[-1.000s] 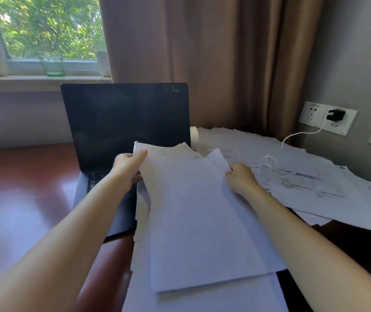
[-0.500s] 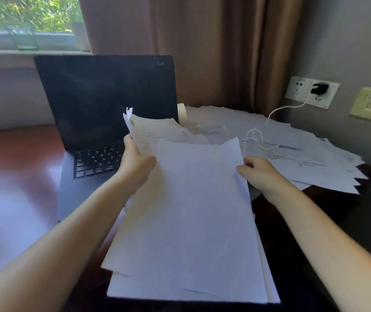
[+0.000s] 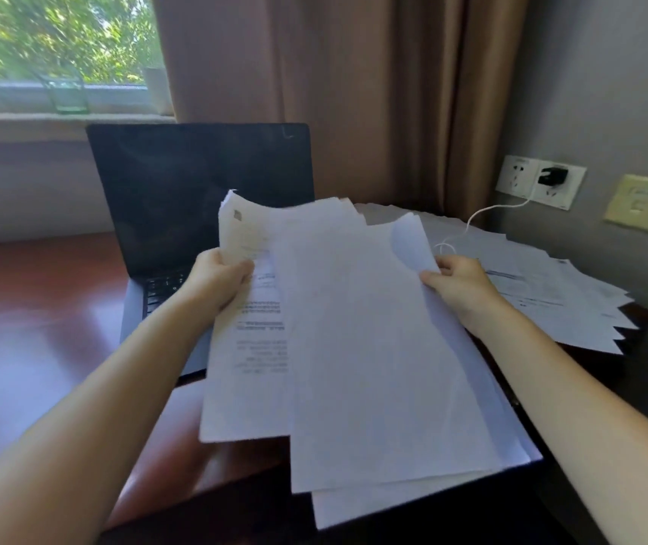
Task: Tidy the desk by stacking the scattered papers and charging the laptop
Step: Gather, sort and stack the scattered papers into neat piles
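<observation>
I hold a loose bundle of white papers (image 3: 369, 348) raised above the desk. My left hand (image 3: 218, 279) grips its left edge and my right hand (image 3: 459, 287) pinches its right edge. The sheets are uneven, with a printed one sticking out on the left. Behind the bundle stands the open dark laptop (image 3: 196, 190), its screen black and part of its keyboard hidden by my left hand. More scattered papers (image 3: 558, 297) lie fanned out at the desk's right. A white charging cable (image 3: 483, 214) runs from the black charger (image 3: 552, 175) in the wall socket down onto those papers.
The reddish-brown desk (image 3: 31, 316) stretches to the left. A brown curtain (image 3: 334, 84) hangs behind the laptop. A green glass (image 3: 68, 94) stands on the windowsill. A yellowish wall plate (image 3: 642, 202) sits right of the socket. The grey wall is close on the right.
Both hands have lifted the bundle off the desk and tilted it up. The sheets have shifted, with a printed page now showing on the left.
</observation>
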`<state>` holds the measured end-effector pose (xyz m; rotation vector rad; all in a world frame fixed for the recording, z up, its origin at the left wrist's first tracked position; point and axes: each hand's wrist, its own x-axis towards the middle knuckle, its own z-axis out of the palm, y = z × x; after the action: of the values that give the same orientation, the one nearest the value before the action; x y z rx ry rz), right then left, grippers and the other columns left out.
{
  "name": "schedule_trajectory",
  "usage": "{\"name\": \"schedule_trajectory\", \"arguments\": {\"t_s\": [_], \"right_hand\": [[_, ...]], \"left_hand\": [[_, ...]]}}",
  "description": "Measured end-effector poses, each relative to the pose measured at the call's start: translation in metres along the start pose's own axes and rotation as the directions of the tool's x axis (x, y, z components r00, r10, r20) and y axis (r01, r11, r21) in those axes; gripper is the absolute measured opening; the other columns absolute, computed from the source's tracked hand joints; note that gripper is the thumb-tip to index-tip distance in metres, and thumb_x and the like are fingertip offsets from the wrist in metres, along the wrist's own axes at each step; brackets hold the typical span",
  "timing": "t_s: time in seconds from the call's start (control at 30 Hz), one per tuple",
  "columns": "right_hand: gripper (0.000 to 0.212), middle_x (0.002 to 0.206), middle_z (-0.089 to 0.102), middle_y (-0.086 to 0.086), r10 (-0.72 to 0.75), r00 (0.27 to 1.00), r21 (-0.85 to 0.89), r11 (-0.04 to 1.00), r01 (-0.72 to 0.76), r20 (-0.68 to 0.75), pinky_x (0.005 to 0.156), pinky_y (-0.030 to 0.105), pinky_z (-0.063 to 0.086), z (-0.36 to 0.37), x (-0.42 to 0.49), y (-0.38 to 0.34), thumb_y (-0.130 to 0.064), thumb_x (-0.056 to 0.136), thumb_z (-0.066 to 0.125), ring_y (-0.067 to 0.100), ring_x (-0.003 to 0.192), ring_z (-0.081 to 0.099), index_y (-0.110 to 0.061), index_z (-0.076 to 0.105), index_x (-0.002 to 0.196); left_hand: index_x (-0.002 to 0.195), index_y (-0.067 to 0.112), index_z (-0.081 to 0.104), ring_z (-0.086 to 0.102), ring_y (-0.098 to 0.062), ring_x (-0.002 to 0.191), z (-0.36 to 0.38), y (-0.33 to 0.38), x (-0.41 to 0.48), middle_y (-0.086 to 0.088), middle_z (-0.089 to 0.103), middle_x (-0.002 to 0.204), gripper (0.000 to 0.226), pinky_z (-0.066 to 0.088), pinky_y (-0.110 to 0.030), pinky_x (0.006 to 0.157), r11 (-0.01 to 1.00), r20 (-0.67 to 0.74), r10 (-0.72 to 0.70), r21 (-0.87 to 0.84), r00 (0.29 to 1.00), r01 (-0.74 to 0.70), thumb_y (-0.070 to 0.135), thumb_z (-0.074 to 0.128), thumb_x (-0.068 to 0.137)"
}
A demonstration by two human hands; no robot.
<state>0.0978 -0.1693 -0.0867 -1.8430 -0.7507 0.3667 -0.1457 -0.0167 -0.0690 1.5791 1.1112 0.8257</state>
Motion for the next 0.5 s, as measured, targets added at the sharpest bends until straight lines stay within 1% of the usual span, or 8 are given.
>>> {"name": "schedule_trajectory", "arguments": {"t_s": [0.1, 0.2, 0.23, 0.3, 0.37, 0.4, 0.47, 0.5], "right_hand": [[0.016, 0.086, 0.065, 0.023, 0.036, 0.999, -0.067, 0.997, -0.033, 0.037, 0.067, 0.031, 0.042, 0.02, 0.012, -0.007, -0.007, 0.084, 0.058, 0.025, 0.075, 0.057, 0.005, 0.066, 0.09], [0.008, 0.072, 0.053, 0.016, 0.066, 0.996, -0.085, 0.994, -0.062, 0.053, 0.061, 0.027, 0.035, 0.047, 0.021, -0.009, -0.007, 0.082, 0.055, 0.02, 0.07, 0.049, -0.005, 0.059, 0.075], [0.009, 0.071, 0.05, 0.012, 0.075, 0.996, -0.081, 0.994, -0.07, 0.054, 0.057, 0.026, 0.033, 0.055, 0.024, -0.009, -0.006, 0.083, 0.053, 0.02, 0.07, 0.047, -0.008, 0.056, 0.075], [0.012, 0.069, 0.045, 0.009, 0.089, 0.994, -0.056, 0.995, -0.086, 0.06, 0.051, 0.025, 0.027, 0.066, 0.029, -0.011, -0.004, 0.085, 0.049, 0.021, 0.069, 0.043, -0.008, 0.049, 0.074], [0.01, 0.074, 0.047, 0.01, 0.094, 0.994, -0.039, 0.995, -0.092, 0.047, 0.051, 0.026, 0.025, 0.075, 0.035, -0.011, -0.006, 0.088, 0.046, 0.02, 0.072, 0.043, -0.008, 0.049, 0.078], [0.01, 0.077, 0.048, 0.01, 0.095, 0.995, -0.048, 0.995, -0.093, 0.043, 0.052, 0.027, 0.026, 0.078, 0.037, -0.011, -0.007, 0.089, 0.045, 0.021, 0.075, 0.045, -0.008, 0.05, 0.081], [0.01, 0.088, 0.052, 0.01, 0.104, 0.993, -0.085, 0.991, -0.099, 0.06, 0.06, 0.027, 0.031, 0.082, 0.038, -0.01, -0.014, 0.092, 0.045, 0.023, 0.082, 0.049, -0.008, 0.052, 0.089], [0.015, 0.102, 0.053, 0.011, 0.115, 0.99, -0.086, 0.99, -0.108, 0.084, 0.066, 0.027, 0.035, 0.083, 0.037, -0.007, -0.017, 0.093, 0.046, 0.026, 0.09, 0.052, -0.008, 0.053, 0.103]], "left_hand": [[0.081, 0.01, 0.061, 0.06, -0.022, 0.066, 0.001, -0.003, 0.005, -0.007, 0.064, 0.076, 0.015, 0.045, -0.026, 0.052, 0.988, -0.003, 0.004, 0.154, 1.0, -0.003, 0.02, 0.057, 0.092], [0.064, 0.011, 0.046, 0.048, -0.026, 0.069, 0.015, -0.01, 0.009, -0.006, 0.05, 0.064, 0.037, 0.034, -0.031, 0.056, 0.963, -0.095, 0.075, 0.266, 0.993, -0.047, 0.027, 0.045, 0.096], [0.068, 0.009, 0.047, 0.048, -0.028, 0.076, 0.018, -0.011, 0.01, -0.007, 0.051, 0.07, 0.038, 0.035, -0.034, 0.062, 0.956, -0.118, 0.076, 0.292, 0.99, -0.039, 0.029, 0.039, 0.099], [0.102, -0.001, 0.055, 0.051, -0.037, 0.102, 0.02, -0.014, 0.016, -0.02, 0.058, 0.105, 0.043, 0.041, -0.041, 0.084, 0.955, -0.142, 0.044, 0.295, 0.989, 0.0, 0.036, 0.033, 0.1], [0.133, -0.005, 0.038, 0.046, -0.039, 0.119, 0.017, -0.016, 0.016, -0.025, 0.047, 0.132, 0.058, 0.038, -0.042, 0.095, 0.96, -0.134, -0.045, 0.269, 0.99, 0.08, 0.041, 0.038, 0.098], [0.138, -0.005, 0.031, 0.048, -0.037, 0.116, 0.016, -0.018, 0.016, -0.024, 0.046, 0.133, 0.062, 0.039, -0.039, 0.09, 0.96, -0.112, -0.065, 0.263, 0.992, 0.093, 0.041, 0.042, 0.097], [0.14, -0.003, 0.027, 0.054, -0.03, 0.095, 0.016, -0.024, 0.012, -0.019, 0.051, 0.122, 0.067, 0.04, -0.032, 0.071, 0.961, -0.056, -0.098, 0.256, 0.994, 0.109, 0.039, 0.052, 0.095], [0.139, -0.002, 0.029, 0.053, -0.026, 0.087, 0.016, -0.025, 0.008, -0.016, 0.052, 0.116, 0.067, 0.041, -0.03, 0.064, 0.965, -0.04, -0.108, 0.235, 0.993, 0.114, 0.038, 0.057, 0.093]]}}
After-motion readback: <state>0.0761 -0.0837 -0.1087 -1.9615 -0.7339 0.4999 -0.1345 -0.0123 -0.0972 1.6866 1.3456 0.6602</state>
